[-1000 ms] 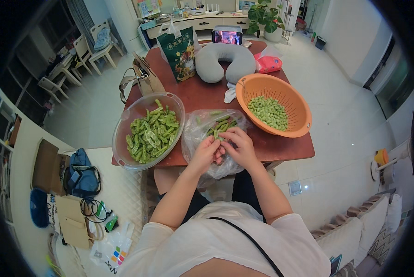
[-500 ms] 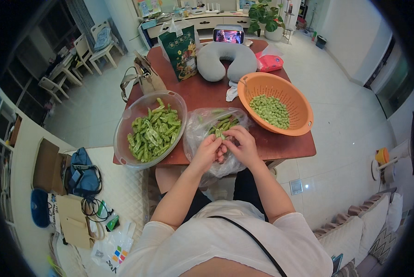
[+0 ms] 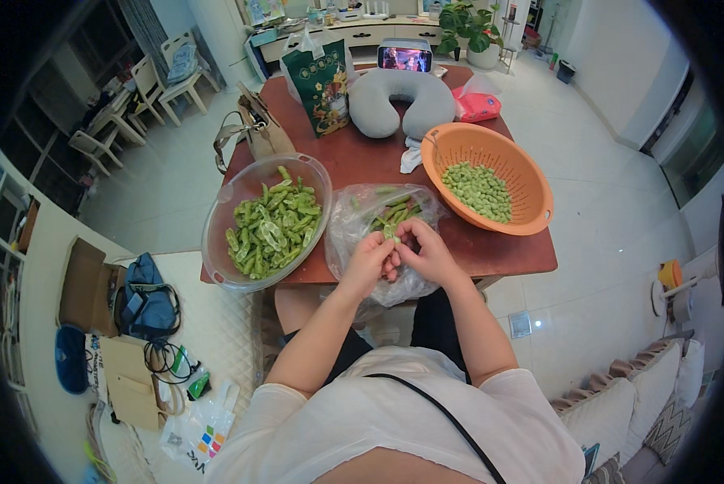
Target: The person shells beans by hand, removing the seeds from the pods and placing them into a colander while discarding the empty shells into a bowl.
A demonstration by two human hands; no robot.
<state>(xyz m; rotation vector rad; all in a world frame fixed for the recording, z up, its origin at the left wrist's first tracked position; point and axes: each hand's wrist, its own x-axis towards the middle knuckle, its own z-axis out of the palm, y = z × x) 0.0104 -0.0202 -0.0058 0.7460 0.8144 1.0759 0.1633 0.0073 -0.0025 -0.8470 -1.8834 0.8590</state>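
Green bean pod (image 3: 390, 234) pinched between both hands, right over the clear plastic bag (image 3: 378, 242) at the near edge of the red-brown desk (image 3: 362, 161). Left hand (image 3: 366, 262) and right hand (image 3: 426, 250) touch each other, fingers curled in on the pod; only its top end shows, the rest is hidden behind fingertips. Can't tell whether the pod is split or whole. Bag holds a few more pods (image 3: 398, 208), blurred through crumpled plastic; its lower part hangs off the desk edge behind the hands. Clear bowl (image 3: 217, 242) to the left, just beside the bag, full of green pods or shells; can't tell which. Its near rim overhangs the desk edge. Orange colander (image 3: 523, 173) to the right with a pile of shelled beans (image 3: 479, 189) inside. White crumpled thing (image 3: 410, 157) between colander and grey neck pillow (image 3: 402, 101), kind unclear. Small screen (image 3: 404, 58) propped on the pillow, content too small to read. Green printed bag (image 3: 322, 77) and tan handbag (image 3: 257, 133) at far left of the desk, pink pack (image 3: 477, 105) far right. Floor clutter lower left: blue bag (image 3: 144, 294), cables, partly cut by the fisheye rim. Desk legs hidden.
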